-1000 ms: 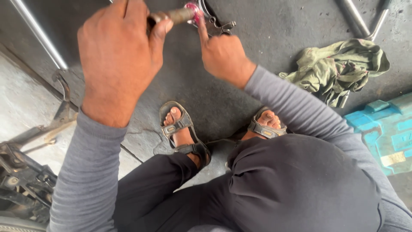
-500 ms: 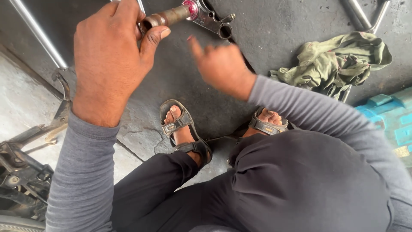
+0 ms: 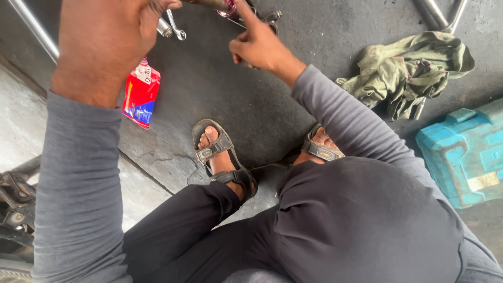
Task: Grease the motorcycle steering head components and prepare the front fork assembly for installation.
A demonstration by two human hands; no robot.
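Observation:
My left hand is raised close to the camera at the top left, closed around a dark metal cylindrical part whose end pokes out at the top edge. A pink-red ring sits at that end. My right hand is just right of it, fingers curled and the index finger stretched up, its tip touching the ring. Most of the part is hidden by my left hand and the frame edge.
A red packet and small spanners lie on the dark floor. A crumpled green cloth and a teal plastic case are at the right. Metal tubes lie at the top; black bicycle parts sit at the lower left. My sandalled feet are below.
My left hand and the part have risen toward the top edge. The red packet, earlier hidden behind my left arm, now shows. My right index finger has come back to the part's end.

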